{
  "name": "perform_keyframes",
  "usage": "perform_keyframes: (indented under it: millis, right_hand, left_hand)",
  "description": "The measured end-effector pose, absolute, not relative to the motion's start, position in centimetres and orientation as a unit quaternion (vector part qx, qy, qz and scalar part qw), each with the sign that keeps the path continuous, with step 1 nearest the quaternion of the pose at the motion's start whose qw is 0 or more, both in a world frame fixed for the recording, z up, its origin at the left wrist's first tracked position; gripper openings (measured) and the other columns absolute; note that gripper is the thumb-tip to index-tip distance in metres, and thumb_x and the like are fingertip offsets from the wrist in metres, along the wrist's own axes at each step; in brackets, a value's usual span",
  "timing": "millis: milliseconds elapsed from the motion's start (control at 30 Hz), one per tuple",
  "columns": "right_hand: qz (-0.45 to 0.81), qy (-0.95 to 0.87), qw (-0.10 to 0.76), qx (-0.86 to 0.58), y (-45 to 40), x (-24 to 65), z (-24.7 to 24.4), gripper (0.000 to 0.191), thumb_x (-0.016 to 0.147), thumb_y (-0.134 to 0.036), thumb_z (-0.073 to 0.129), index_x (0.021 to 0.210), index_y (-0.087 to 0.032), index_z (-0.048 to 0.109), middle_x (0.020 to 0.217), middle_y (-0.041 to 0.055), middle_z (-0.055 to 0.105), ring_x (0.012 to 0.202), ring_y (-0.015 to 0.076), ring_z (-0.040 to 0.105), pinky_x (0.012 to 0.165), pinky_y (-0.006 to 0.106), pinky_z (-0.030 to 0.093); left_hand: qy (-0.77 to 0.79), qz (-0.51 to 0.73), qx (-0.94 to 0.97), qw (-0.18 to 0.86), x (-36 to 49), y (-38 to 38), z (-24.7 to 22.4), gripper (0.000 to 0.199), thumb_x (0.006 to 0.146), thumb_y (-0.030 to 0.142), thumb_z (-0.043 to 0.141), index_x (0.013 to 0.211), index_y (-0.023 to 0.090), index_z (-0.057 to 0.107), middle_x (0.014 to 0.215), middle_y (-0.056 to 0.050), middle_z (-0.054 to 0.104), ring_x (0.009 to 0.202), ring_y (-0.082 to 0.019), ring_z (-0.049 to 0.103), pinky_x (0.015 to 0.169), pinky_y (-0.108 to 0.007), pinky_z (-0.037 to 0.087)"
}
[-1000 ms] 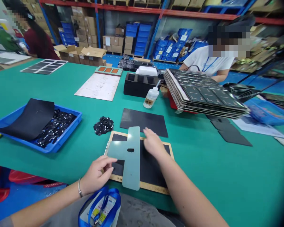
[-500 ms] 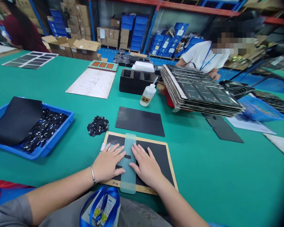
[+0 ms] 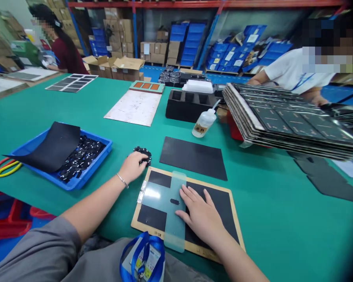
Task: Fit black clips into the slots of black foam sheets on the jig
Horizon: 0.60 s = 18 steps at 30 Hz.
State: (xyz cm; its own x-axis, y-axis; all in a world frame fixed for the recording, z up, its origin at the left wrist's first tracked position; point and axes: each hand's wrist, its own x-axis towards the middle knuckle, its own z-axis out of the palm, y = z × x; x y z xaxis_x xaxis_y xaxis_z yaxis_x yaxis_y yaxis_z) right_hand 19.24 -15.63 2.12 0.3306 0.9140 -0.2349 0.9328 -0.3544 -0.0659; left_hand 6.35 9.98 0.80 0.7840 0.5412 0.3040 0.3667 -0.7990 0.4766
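Observation:
In the head view my left hand [image 3: 132,167] reaches onto a small pile of black pieces [image 3: 146,152], its fingers curled down at the near side of the pile. Whether a piece is pinched there I cannot make out. My right hand [image 3: 201,211] lies flat with fingers spread on a black sheet and the edge of a translucent greenish template [image 3: 178,235]. The cross-shaped template has a small slot in its middle and hinges at the left. Under it is a wood-framed board [image 3: 233,203] with a black surface.
At left stand a blue tray [image 3: 90,172] of black pieces under a black sheet [image 3: 54,147], and scissors [image 3: 8,167]. Beyond the board are a black plate [image 3: 194,158], a squeeze bottle [image 3: 204,123], a black foam block [image 3: 191,107] and a panel stack [image 3: 294,117]. Two people work nearby.
My left hand has left the template and moved left and away from me to the pile of black pieces. My right hand stays flat on the board. The camera view has turned left.

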Motion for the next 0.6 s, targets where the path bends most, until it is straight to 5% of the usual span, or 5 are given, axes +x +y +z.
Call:
perform_keyframes:
  millis: [300,600]
  right_hand:
    - [-0.143,0.548,0.023,0.824,-15.6,19.1,2.8,0.068,0.084,-0.059,0.039,0.140,-0.020,0.032,0.146,0.0022,0.023,0.135,0.0259,0.019,0.110,0.054,0.005]
    - [-0.152,0.543,0.010,0.826,-15.7,19.2,2.7,0.067,0.084,-0.056,0.041,0.140,-0.021,0.031,0.147,0.0019,0.023,0.135,0.0269,0.018,0.110,0.055,0.006]
  left_hand:
    - [0.251,0.088,0.951,0.157,8.2,16.6,0.1,0.038,0.081,0.030,0.048,0.114,0.019,0.062,0.108,-0.007,0.056,0.102,-0.020,0.054,0.095,-0.031,0.041]
    - [0.199,-0.002,0.972,0.125,9.7,17.4,1.2,0.034,0.080,0.039,0.047,0.098,0.022,0.070,0.097,-0.009,0.061,0.095,-0.023,0.056,0.083,-0.031,0.043]
